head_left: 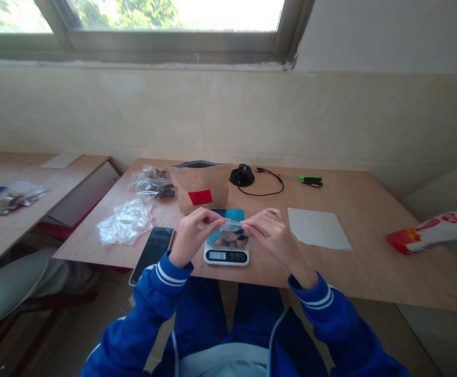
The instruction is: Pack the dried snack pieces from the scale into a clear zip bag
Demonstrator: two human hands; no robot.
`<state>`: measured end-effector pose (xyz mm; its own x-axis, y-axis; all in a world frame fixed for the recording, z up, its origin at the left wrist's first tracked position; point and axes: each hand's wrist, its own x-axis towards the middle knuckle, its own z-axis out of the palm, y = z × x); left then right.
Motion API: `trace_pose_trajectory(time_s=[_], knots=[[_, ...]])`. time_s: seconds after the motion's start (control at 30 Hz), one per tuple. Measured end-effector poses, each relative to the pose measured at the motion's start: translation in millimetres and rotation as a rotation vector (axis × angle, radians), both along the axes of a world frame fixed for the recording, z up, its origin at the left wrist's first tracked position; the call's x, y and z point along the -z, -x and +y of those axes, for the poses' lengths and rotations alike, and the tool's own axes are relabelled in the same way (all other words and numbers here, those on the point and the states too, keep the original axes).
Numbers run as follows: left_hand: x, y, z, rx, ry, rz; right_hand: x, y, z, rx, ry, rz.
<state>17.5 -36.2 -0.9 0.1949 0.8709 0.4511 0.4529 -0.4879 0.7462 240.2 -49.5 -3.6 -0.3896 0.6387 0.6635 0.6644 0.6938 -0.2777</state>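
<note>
1. Both hands meet at the middle of the frame, just above a small kitchen scale (226, 255) at the near edge of the bench (370, 246).
2. The left hand (191, 233) and the right hand (272, 230) each pinch one end of the top edge of a small clear bag (230, 234). Both grips are clenched on that edge, and the bag hangs between them over the scale's blue platform.
3. The bag holds dark, brownish pieces; what they are is too small to tell.
4. By the look of it, the step in hand is pressing the bag's top closed, with the fingertips set along the strip.
5. The next move would call for an even pinch run along the whole edge, keeping the bag upright so nothing spills onto the scale.
6. Around it: a dark phone (152, 253) lies left of the scale, empty clear bags (124, 222) sit further left, a brown paper bag (200, 188) with a red label stands behind, and a white sheet (318, 229) lies to the right.
</note>
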Motion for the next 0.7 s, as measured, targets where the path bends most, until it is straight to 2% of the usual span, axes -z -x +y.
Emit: trace_pose_trajectory(time_s=[0.17,0.23,0.37,0.47,0.57,0.7], knots=[[-1.7,4,1,-0.054,0.037,-0.1,7.2,-10,10,0.119,0.096,0.202],[-4.0,9,0,-0.074,0.041,-0.137,13.7,-14,16,0.128,0.193,0.305],[-8.1,20,-1,-0.1,0.056,-0.189,29.3,-11,24,0.014,0.46,0.555],[-9.1,27,-2,-0.113,0.062,-0.234,37.8,3,26,-0.084,0.596,0.709],[-7.9,30,-4,-0.137,0.082,-0.259,40.4,21,24,-0.155,0.674,0.813],[-2.8,33,-5,-0.157,0.14,-0.318,35.2,39,17,-0.156,0.699,0.923]])
